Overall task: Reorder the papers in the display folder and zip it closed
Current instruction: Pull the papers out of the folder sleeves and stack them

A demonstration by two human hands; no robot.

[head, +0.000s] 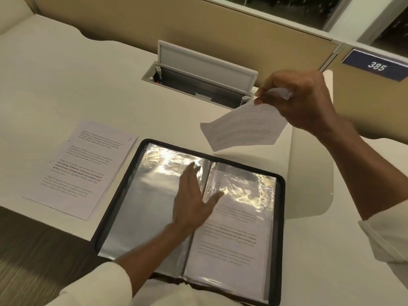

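The black zip display folder (pixel 280 202) lies open on the white desk in front of me. Its left clear sleeve (pixel 143 206) looks empty; the right sleeve holds a printed page (pixel 234 239). My left hand (pixel 194 199) lies flat across the spine with straight, spread fingers on the plastic. My right hand (pixel 302 100) is raised above the folder's far right corner and pinches the top edge of a loose printed sheet (pixel 240 127), which hangs in the air. A stack of printed papers (pixel 79 168) rests on the desk left of the folder.
A cable box with its lid up (pixel 198 69) is sunk into the desk behind the folder. A beige partition runs along the back, with a blue "385" sign (pixel 375 65) at right. The desk's front edge is at lower left, dark carpet (pixel 33 261) below.
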